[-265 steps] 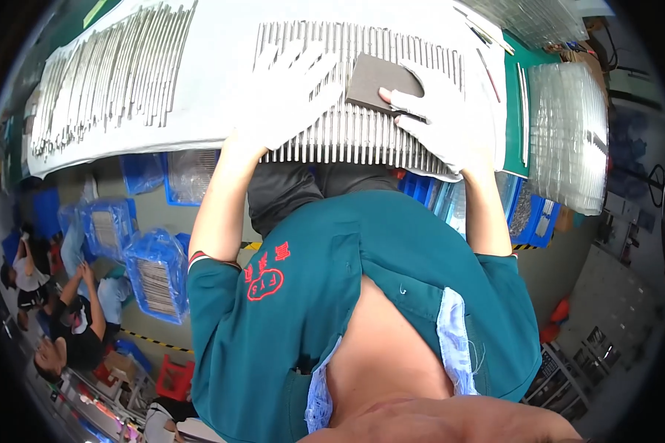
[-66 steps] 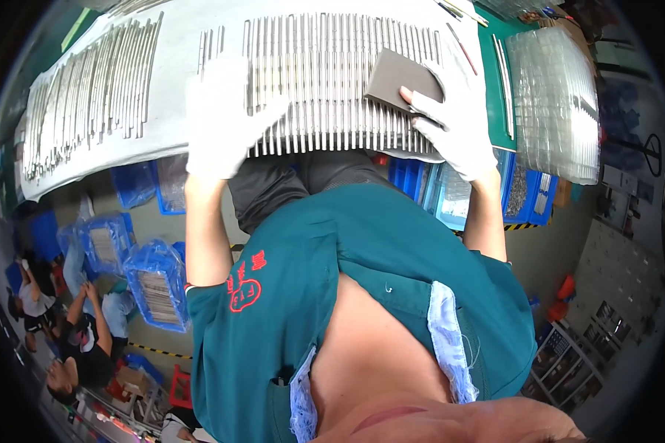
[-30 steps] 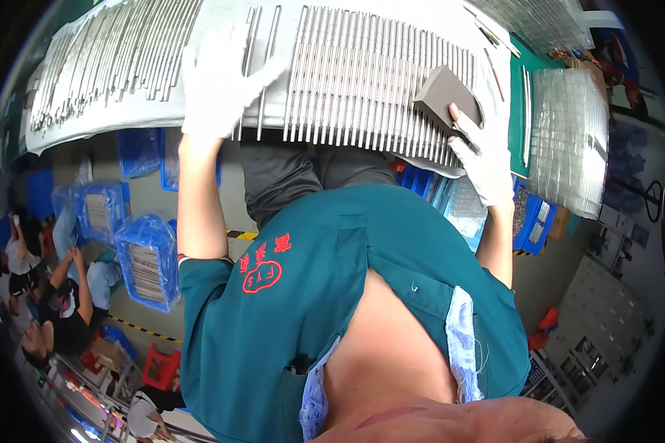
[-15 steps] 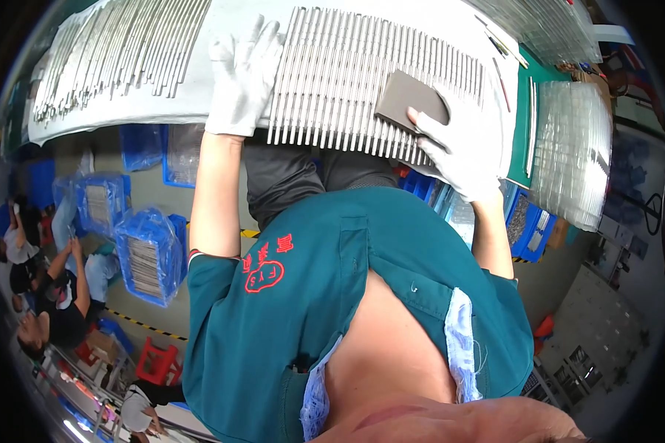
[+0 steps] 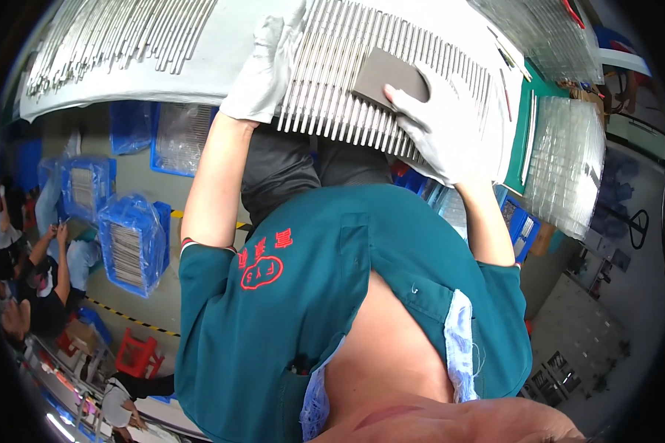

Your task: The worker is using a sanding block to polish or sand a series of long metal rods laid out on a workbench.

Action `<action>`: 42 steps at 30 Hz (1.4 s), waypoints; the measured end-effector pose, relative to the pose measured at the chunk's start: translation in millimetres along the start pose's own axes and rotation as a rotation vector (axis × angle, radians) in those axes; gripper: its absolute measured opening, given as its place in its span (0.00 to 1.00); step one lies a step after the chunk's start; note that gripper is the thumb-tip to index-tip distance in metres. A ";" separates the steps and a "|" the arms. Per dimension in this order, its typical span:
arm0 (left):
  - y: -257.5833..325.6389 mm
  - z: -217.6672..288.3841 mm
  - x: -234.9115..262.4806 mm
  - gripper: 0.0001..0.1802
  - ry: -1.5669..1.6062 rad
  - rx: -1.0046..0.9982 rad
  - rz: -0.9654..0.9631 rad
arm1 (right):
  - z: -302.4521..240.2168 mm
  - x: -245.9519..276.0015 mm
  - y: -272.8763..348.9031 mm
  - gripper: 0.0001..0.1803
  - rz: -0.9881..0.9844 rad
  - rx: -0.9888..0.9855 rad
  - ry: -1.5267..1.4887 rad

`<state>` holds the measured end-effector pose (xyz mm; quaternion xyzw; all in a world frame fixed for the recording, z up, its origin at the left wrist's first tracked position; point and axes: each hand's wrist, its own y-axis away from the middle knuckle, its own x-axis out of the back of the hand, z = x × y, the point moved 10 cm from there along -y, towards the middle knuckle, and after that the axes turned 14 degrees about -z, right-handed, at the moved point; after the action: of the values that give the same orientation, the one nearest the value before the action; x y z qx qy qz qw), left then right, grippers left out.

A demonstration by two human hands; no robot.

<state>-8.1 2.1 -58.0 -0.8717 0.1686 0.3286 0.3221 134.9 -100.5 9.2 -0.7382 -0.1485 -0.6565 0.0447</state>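
head view: my right hand (image 5: 445,114) clamps the flat grey-brown block (image 5: 391,77) over the row of slim metal rods (image 5: 321,88), likely to bear on them; my left hand (image 5: 260,77), thumb and fingers apart, lies along the row's left edge, seemingly to square it.

A block (image 5: 391,76) lies on the row of rods (image 5: 331,88); other rods (image 5: 137,31) lie left of it on the cloth (image 5: 227,37).

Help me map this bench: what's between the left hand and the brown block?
Metal rods, side by side, lie between the left hand and the brown block in the head view.
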 end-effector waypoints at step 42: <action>-24.3 -41.5 2.1 0.26 -3.383 0.860 -0.631 | 41.9 7.5 47.0 0.23 0.058 -0.145 0.089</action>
<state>25.0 -8.1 -24.6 -0.5299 0.4088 -0.6517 -0.3569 188.6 -133.1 17.0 -0.7138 -0.0770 -0.6960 0.0165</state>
